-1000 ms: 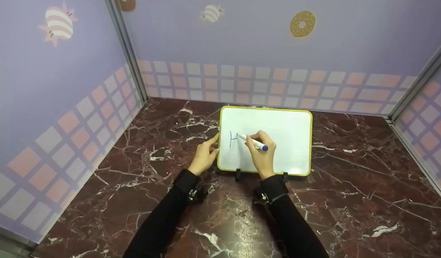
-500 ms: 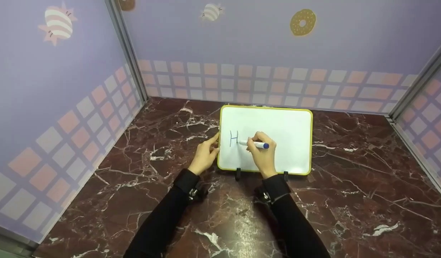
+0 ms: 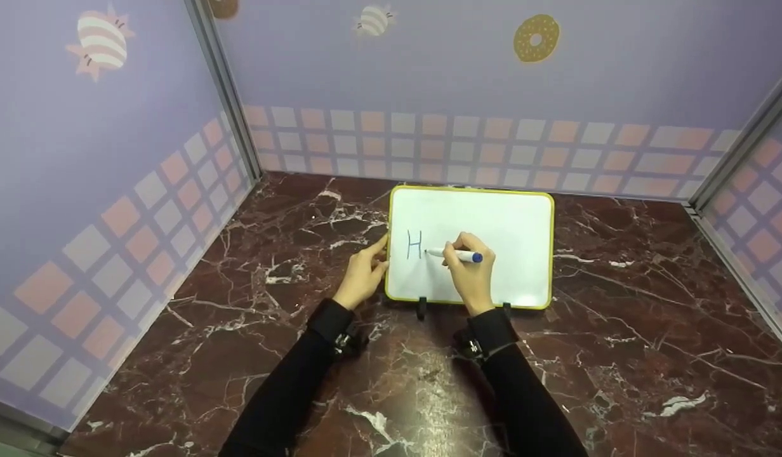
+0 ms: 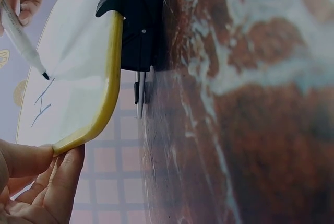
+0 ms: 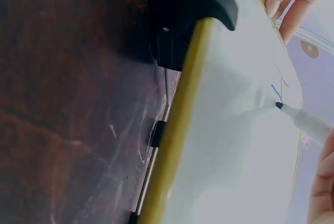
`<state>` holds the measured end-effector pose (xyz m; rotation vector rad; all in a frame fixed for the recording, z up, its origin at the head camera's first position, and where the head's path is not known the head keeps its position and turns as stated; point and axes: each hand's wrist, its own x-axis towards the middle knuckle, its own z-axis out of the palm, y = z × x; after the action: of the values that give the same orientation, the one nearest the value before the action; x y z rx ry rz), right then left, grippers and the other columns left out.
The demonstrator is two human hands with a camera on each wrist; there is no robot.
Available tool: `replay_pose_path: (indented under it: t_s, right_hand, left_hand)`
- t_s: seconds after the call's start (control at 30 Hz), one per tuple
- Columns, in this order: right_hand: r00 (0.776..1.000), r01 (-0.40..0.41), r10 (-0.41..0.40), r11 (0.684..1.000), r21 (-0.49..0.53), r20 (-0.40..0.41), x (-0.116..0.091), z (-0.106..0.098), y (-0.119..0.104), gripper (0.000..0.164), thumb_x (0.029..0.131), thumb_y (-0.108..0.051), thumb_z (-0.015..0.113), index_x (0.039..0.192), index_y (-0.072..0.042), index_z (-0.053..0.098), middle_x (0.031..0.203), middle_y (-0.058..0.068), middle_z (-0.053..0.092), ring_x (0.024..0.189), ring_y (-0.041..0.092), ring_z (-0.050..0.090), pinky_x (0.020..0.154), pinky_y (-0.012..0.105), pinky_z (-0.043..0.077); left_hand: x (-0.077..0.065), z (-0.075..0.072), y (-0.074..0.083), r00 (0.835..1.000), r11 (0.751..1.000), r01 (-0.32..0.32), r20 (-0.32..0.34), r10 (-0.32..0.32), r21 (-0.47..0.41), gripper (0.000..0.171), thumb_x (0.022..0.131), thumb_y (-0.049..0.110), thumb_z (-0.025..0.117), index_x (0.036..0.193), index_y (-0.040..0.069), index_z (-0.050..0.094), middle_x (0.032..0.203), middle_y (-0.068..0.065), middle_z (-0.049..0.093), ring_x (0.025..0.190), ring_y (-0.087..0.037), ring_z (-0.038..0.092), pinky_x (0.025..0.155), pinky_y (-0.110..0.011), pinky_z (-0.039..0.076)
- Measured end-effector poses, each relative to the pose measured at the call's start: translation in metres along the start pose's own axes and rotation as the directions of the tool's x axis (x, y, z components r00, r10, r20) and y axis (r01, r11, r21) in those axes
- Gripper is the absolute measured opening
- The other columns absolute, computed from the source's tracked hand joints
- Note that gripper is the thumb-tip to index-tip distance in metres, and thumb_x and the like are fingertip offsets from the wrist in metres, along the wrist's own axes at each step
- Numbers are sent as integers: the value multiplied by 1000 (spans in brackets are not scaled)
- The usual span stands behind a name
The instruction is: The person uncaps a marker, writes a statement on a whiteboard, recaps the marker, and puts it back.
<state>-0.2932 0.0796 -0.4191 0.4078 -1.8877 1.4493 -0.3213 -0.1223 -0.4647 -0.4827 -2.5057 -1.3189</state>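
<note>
A whiteboard (image 3: 518,254) with a yellow rim stands tilted back on a black stand (image 3: 421,308). Its left edge is pinched by my left hand (image 3: 362,276), thumb in front and fingers behind, as the left wrist view shows at the board's corner (image 4: 78,139). My right hand (image 3: 473,273) holds a white marker (image 3: 466,256) with a blue end, in a writing grip. A blue letter H (image 3: 415,244) is drawn on the board's left part. The dark marker tip (image 5: 279,105) is just right of the H; whether it touches the board I cannot tell.
Beneath the stand spreads a dark red marbled tabletop (image 3: 289,381). Purple panels with printed squares (image 3: 435,149) enclose it at the back and both sides. A second black stand hook (image 3: 506,310) holds the board's lower edge near my right wrist.
The marker has moved down, lengthening the H's right stroke, then slightly right with my right hand. My left hand has stayed on the board's edge.
</note>
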Motion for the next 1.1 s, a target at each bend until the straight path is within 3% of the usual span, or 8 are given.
replay_pose_path:
  t_s: [0.23,0.4,0.63,0.8,0.97,1.1]
  right_hand:
    - [999,-11,10,1000,-11,-50,0,-1,3,23,84,15,59,63,9,51,66,22,60,56,31,63,54,12,45]
    - [1000,-25,25,999,39,6,-1,-1,3,19,86,13,62,68,12,56,70,24,64,59,33,66,56,12,50]
    - [996,-57,54,998,40,73,1,-7,1,24,84,15,57,62,11,49,63,24,62,51,39,62,49,11,43]
    - [999,-47,46,998,32,21,5,-11,1,24,84,16,56,62,11,48,62,24,60,51,39,60,49,11,43]
    - [998,-43,45,998,45,-42,7,-14,5,19,87,11,61,69,12,56,70,24,66,59,32,66,56,13,51]
    - [999,-29,32,997,71,-43,8,-14,9,13,89,9,64,77,14,61,77,25,68,67,38,68,64,15,55]
  left_hand:
    - [-1,0,1,1000,1000,16,7,-16,5,56,94,-6,59,147,0,44,116,-28,67,95,-36,72,75,-41,59]
    - [-1,0,2,1000,1000,0,3,0,8,55,93,-5,59,146,-2,45,115,-28,68,95,-37,72,76,-43,60]
    - [0,0,1,1000,1000,-13,-13,14,20,54,93,-4,60,145,-2,46,111,-27,69,92,-37,72,75,-44,59]
    - [0,0,-1,1000,1000,-19,-15,20,21,54,92,-4,60,145,-2,46,110,-27,69,90,-37,72,74,-44,59]
    - [-1,0,-1,1000,1000,-12,-9,12,18,55,93,-4,60,146,-1,46,111,-28,69,93,-37,72,76,-45,59]
    - [-1,0,0,1000,1000,11,16,-11,2,56,95,-3,59,148,2,43,116,-28,67,96,-37,71,78,-44,60]
